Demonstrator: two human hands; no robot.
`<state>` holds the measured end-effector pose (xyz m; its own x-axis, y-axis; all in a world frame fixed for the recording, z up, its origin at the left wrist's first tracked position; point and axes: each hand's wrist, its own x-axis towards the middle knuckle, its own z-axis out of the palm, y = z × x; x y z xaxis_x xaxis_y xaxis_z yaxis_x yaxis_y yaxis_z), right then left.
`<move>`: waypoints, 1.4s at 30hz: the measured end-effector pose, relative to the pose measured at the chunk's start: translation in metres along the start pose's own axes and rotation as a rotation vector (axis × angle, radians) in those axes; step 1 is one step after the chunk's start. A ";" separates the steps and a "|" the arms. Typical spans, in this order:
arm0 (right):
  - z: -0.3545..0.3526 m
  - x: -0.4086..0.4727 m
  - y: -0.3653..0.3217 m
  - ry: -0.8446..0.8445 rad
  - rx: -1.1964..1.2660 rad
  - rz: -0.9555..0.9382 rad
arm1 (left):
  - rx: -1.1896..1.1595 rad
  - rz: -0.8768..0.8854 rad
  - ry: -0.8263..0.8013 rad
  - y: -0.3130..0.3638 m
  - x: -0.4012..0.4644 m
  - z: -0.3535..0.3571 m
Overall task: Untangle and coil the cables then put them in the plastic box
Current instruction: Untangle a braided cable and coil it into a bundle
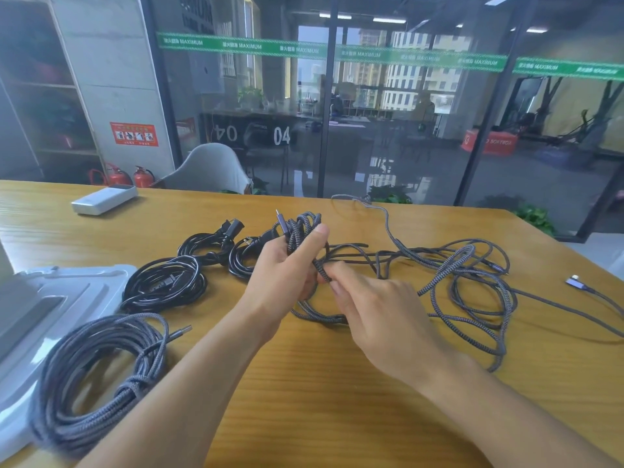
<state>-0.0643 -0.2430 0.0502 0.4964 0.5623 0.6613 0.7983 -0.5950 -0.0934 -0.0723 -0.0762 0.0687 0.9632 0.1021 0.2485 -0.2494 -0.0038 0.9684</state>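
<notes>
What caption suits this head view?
Left hand holds a braided cable coil; right hand pinches its strand.

1. The desk (304, 383) is a yellowish wood-grain top that fills the lower part of the view.
2. A white slab-shaped device (104, 198) lies near the far left edge.
3. The lid of a pale plastic box (64, 292) sits at the left edge.
4. A coiled grey braided cable (101, 363) lies at the near left, partly over that lid.
5. Two black cable bundles (169, 282) (216, 244) lie side by side behind it.
6. A loose tangle of grey braided cables (466, 285) sprawls across the right half, and a purple-tipped plug (575, 283) rests near the right edge.
</notes>
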 end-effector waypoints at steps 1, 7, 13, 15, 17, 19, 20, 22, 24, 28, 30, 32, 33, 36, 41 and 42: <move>-0.001 0.000 0.000 0.010 0.015 -0.010 | -0.011 -0.008 -0.008 0.001 0.000 0.000; 0.000 0.001 -0.002 0.058 0.032 -0.048 | -0.040 -0.058 -0.076 0.005 -0.003 0.001; 0.003 -0.001 0.002 -0.055 0.191 0.036 | -0.001 -0.021 -0.037 0.006 -0.002 -0.001; 0.000 0.004 -0.003 -0.168 0.600 0.315 | 0.011 0.006 -0.042 0.003 -0.001 -0.001; -0.006 0.009 -0.007 -0.282 0.989 0.594 | 0.032 0.027 -0.048 0.000 -0.001 0.000; -0.007 0.011 -0.005 -0.373 1.116 0.701 | 0.059 0.049 -0.046 -0.003 -0.001 0.000; -0.005 0.009 -0.004 -0.423 1.134 0.719 | 0.066 0.065 -0.045 -0.004 -0.001 0.000; 0.001 0.007 -0.001 -0.502 1.114 0.721 | 0.038 0.077 -0.056 -0.006 0.001 -0.001; 0.007 0.005 0.002 -0.513 1.054 0.690 | -0.025 0.051 -0.092 -0.006 0.002 -0.002; 0.010 0.003 0.010 -0.634 1.041 0.685 | -0.034 0.041 -0.156 -0.004 0.000 0.002; 0.006 0.006 0.020 -0.673 1.183 0.707 | -0.045 0.062 -0.193 0.000 -0.004 0.008; 0.000 0.009 0.029 -0.548 1.508 0.789 | -0.064 0.081 -0.222 0.004 -0.008 0.013; -0.001 0.009 0.034 -0.461 1.675 0.769 | -0.069 0.083 -0.228 0.006 -0.009 0.016; 0.004 0.010 0.033 -0.138 1.830 0.638 | -0.057 0.078 -0.282 0.010 -0.014 0.019; 0.009 0.013 0.016 0.176 1.508 0.690 | 0.004 0.044 -0.396 0.008 -0.017 0.024; 0.008 0.013 0.015 0.192 1.452 0.681 | 0.032 0.044 -0.423 0.008 -0.018 0.026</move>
<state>-0.0432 -0.2402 0.0519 0.9169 0.2917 0.2725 0.1466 0.3890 -0.9095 -0.0890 -0.1042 0.0724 0.9097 -0.3156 0.2699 -0.2940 -0.0304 0.9553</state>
